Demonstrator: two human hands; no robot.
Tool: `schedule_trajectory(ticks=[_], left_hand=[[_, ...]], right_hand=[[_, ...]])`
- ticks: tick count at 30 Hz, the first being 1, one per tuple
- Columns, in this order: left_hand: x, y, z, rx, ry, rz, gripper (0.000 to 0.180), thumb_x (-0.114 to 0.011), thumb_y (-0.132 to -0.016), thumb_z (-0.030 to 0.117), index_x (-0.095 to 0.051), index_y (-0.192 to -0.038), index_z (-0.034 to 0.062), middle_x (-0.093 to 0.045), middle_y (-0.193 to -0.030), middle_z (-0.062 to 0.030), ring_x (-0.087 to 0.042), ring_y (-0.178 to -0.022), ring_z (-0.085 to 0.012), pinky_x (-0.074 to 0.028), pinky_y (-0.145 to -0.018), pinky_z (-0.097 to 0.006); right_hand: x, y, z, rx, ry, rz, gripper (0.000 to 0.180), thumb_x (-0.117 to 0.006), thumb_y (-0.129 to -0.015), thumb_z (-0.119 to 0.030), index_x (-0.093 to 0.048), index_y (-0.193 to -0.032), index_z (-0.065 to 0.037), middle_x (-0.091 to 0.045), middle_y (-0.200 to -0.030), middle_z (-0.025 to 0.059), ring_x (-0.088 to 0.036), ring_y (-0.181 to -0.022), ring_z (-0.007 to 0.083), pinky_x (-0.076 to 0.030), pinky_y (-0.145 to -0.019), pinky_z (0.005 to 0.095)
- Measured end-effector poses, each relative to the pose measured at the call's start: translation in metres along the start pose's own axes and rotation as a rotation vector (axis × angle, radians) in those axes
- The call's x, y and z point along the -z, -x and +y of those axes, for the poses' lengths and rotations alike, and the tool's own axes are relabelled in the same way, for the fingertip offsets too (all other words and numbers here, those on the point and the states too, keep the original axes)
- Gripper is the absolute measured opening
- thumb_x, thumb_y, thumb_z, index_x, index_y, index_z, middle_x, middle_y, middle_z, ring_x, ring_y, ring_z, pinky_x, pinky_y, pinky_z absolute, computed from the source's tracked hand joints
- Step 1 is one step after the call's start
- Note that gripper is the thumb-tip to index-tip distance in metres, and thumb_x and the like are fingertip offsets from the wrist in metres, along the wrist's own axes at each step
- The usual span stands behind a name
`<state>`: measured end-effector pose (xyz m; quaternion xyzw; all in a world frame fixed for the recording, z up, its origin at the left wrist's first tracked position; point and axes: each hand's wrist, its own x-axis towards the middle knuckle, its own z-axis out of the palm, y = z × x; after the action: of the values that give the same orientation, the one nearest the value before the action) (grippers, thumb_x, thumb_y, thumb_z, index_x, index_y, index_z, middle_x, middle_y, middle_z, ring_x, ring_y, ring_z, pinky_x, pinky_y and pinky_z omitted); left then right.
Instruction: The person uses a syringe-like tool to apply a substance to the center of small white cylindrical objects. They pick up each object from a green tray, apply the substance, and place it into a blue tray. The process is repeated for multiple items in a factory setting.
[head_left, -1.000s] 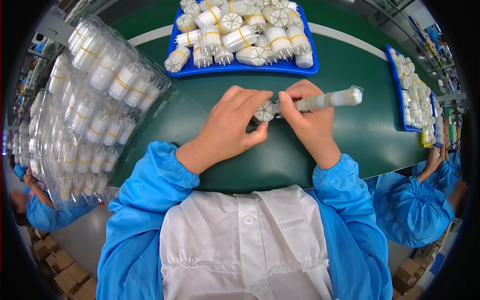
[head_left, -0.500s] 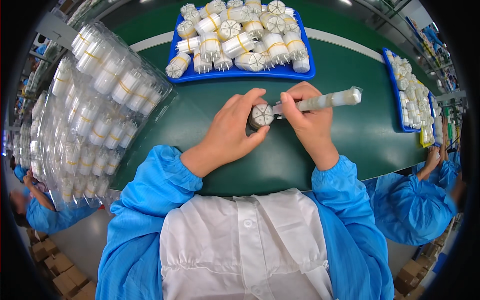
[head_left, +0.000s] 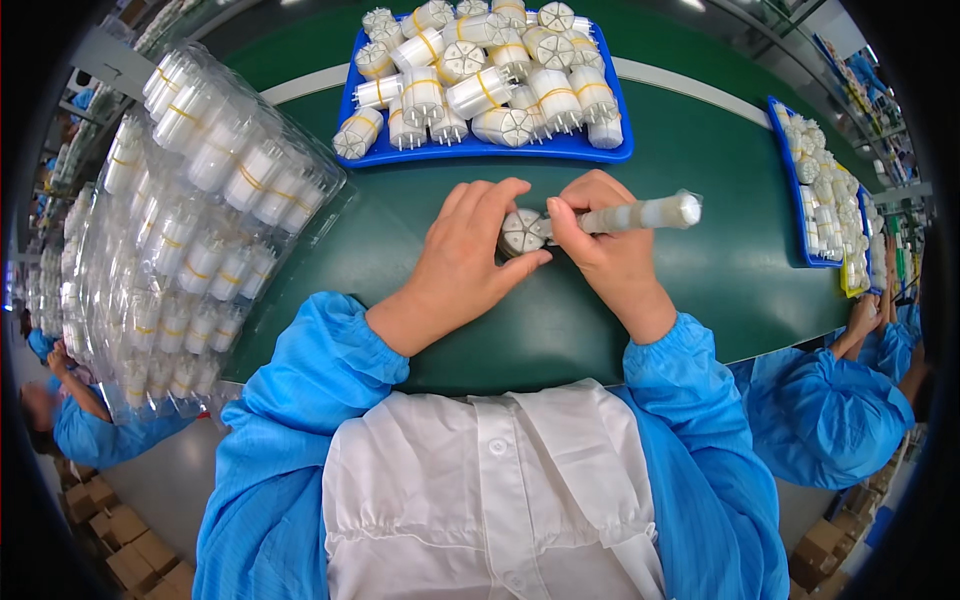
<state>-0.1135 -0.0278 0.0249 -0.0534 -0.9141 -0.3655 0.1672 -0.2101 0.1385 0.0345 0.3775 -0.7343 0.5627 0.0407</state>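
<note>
Surface: dark green and glossy (head_left: 480, 340), curving in front of a white garment front (head_left: 580, 480) at the near side.
Left hand (head_left: 455, 250): on the left of the work, thumb and fingers curled into a part-open ring, grip closed to the width of one white cylinder (head_left: 521, 232).
White cylinder: mid-surface between the hands, its round, segmented end facing up, more of that end in view than a second ago.
Right hand (head_left: 615, 250): just nudged left, and look, its grip is tight, thumb over fingers, around a pale tool (head_left: 620, 216).
Pale tool: slim, back end off to the right; its tip has slid in from beside the cylinder to the right rim of that end! Work now looks focused there; whether it presses, I can't tell.
Clear plastic trays (head_left: 330, 180): stacked at left, loaded with banded cylinders, no change.
Right side: a co-worker's blue sleeve (head_left: 820, 410), then another blue tray (head_left: 822, 263), full.
Far blue tray (head_left: 580, 152): heaped with banded cylinders, untouched.
</note>
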Motion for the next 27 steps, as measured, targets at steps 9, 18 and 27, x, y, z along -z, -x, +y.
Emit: schedule_trajectory(ticks=[9, 18, 27], left_hand=[[-0.001, 0.002, 0.002, -0.088, 0.191, 0.000, 0.070, -0.076, -0.076, 0.004, -0.045, -0.139, 0.0045, -0.065, -0.123, -0.0139, -0.058, -0.110, -0.0310, -0.051, -0.092, -0.040], [-0.004, 0.004, 0.002, -0.008, 0.100, 0.007, 0.071, -0.076, -0.074, 0.003, -0.046, -0.139, 0.0040, -0.065, -0.123, -0.0141, -0.059, -0.112, -0.0333, -0.049, -0.096, -0.042], [-0.002, 0.001, -0.001, -0.067, 0.162, -0.009, 0.071, -0.076, -0.075, 0.005, -0.046, -0.139, 0.0050, -0.065, -0.123, -0.0141, -0.058, -0.112, -0.0332, -0.048, -0.097, -0.042]], right_hand=[[0.005, 0.001, -0.003, -0.029, -0.021, -0.020, 0.012, -0.074, -0.085, -0.002, -0.063, -0.079, -0.001, -0.062, -0.076, 0.0074, -0.058, -0.066, 0.0190, -0.045, -0.058, 0.0334], [0.003, 0.002, 0.001, 0.000, -0.067, 0.073, 0.012, -0.073, -0.085, -0.002, -0.063, -0.079, -0.001, -0.060, -0.074, 0.0073, -0.057, -0.065, 0.0181, -0.044, -0.056, 0.0329], [0.003, 0.001, -0.002, -0.021, -0.028, -0.026, 0.014, -0.074, -0.085, -0.003, -0.062, -0.078, -0.001, -0.061, -0.076, 0.0060, -0.056, -0.064, 0.0165, -0.043, -0.057, 0.0324]])
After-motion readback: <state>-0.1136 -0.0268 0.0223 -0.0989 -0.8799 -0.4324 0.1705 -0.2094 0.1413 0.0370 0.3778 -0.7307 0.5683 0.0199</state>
